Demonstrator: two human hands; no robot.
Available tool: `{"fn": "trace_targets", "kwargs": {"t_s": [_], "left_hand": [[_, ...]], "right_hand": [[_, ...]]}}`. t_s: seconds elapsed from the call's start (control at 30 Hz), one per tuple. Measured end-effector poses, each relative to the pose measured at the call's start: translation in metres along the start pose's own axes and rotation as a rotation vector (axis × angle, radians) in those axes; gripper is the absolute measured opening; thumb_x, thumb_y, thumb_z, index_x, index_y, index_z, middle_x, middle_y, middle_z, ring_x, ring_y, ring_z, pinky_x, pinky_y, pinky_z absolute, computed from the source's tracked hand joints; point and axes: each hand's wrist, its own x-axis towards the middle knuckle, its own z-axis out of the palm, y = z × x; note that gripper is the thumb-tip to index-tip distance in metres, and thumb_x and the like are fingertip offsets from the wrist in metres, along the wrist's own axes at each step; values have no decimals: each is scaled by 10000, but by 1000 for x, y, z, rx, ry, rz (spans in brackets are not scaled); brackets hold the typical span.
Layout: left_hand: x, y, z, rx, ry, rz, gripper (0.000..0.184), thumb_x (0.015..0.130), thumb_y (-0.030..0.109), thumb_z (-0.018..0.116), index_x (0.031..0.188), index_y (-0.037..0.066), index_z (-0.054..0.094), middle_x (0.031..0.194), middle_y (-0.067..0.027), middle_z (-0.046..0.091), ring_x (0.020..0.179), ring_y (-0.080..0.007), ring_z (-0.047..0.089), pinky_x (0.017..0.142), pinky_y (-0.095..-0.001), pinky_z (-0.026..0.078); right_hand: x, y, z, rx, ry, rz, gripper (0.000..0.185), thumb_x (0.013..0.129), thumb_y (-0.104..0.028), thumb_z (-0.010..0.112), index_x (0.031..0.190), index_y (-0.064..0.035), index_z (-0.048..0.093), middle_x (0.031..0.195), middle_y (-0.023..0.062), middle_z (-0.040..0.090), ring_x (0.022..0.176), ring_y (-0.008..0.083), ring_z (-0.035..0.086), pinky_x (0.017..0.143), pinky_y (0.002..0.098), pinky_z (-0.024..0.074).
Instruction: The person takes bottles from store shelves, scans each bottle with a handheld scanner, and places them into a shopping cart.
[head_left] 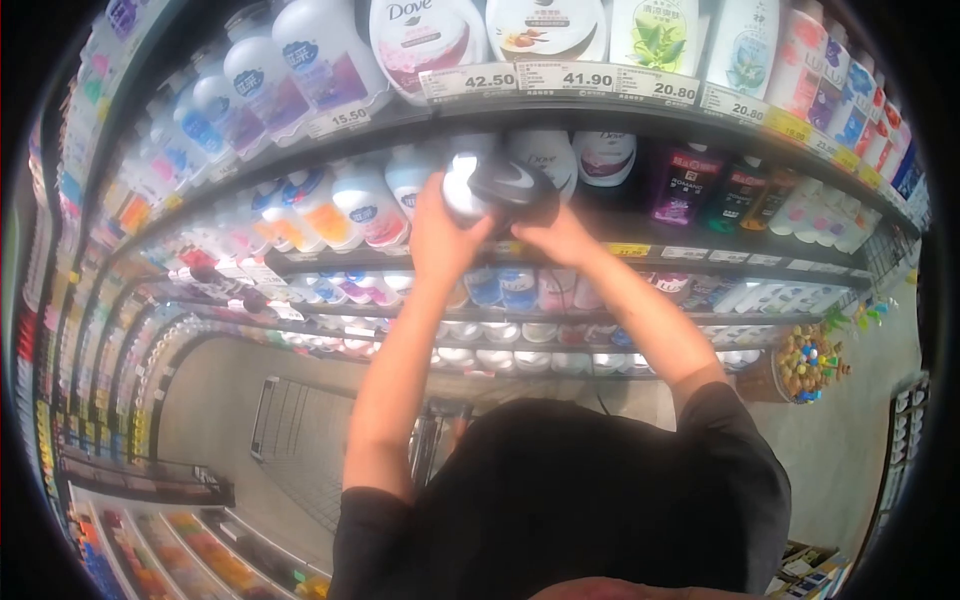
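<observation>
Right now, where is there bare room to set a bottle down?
The shelf at hand height has a dark gap between its rightmost Dove bottle and the purple bottle beyond the right hand. Crowded: the upper shelf and left of the left hand.

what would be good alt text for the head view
A person's left hand holds a blurred white container and their right hand a blurred dark container, in front of store shelves full of bottles. Price labels line the shelf edges.

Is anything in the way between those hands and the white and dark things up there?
Nothing visible. The left hand is right up against the white thing, and the right hand touches the dark thing beside it.
</observation>
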Motion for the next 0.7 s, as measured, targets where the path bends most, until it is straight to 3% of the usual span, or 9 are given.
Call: {"fn": "trace_targets", "kwargs": {"t_s": [0.1, 0.2, 0.4, 0.53, 0.57, 0.67, 0.7], "left_hand": [[-13, 6, 4, -250, -41, -46, 1081, 662, 319, 905, 1477, 56, 244, 1318, -223, 560, 1195, -316, 604, 934, -407, 516], [-18, -2, 22, -327, 107, -65, 1024, 649, 272, 871, 1480, 58, 312, 1347, -202, 532, 1220, -352, 566, 996, -407, 471], [-27, 2, 22, -409, 111, -12, 1077, 637, 242, 869, 1502, 19, 266, 1419, -214, 464, 1310, -327, 494, 1059, -411, 427], [-37, 2, 19, -456, 198, 116, 1104, 628, 284, 881, 1503, 13, 265, 1460, -237, 391, 1331, -356, 446, 1103, -425, 376], [-40, 1, 15, -417, 199, 165, 1143, 630, 312, 899, 1510, 8, 235, 1476, -226, 357, 1339, -361, 428, 1109, -434, 364], [-59, 36, -22, -472, 147, 14, 1060, 674, 397, 880, 1467, 31, 279, 1394, -199, 435, 1228, -321, 510, 1032, -465, 442], [-65, 31, -31, -390, 221, 189, 1090, 674, 414, 883, 1476, 30, 251, 1387, -192, 437, 1213, -317, 522, 1013, -463, 461]], "right_hand": [[-6, 17, 6, 102, 14, -66, 444, 830, -29, 658, 1261, -4, 557, 1159, 55, 633, 1065, 144, 574, 935, 325, 466], [-14, 22, 8, 74, 29, -68, 441, 830, -27, 649, 1260, 1, 557, 1162, 58, 632, 1069, 145, 573, 936, 324, 465], [-33, 19, 20, 111, 82, -144, 461, 841, -26, 664, 1284, 28, 548, 1169, 63, 634, 1094, 142, 567, 968, 324, 456], [-52, -3, 31, -102, 112, -8, 560, 805, 45, 695, 1332, 24, 507, 1184, 73, 632, 1089, 125, 563, 943, 292, 467], [-58, -2, 33, -11, 106, -18, 676, 792, 44, 712, 1410, 24, 439, 1336, 116, 574, 1191, 145, 535, 1011, 294, 430], [-70, -44, 47, -162, 53, -428, 786, 785, 18, 747, 1478, 22, 375, 1497, 158, 449, 1354, 183, 443, 1099, 325, 370], [-76, -43, 47, -111, -9, -380, 831, 784, -7, 766, 1500, 19, 344, 1538, 167, 390, 1405, 200, 385, 1130, 343, 342]]}}
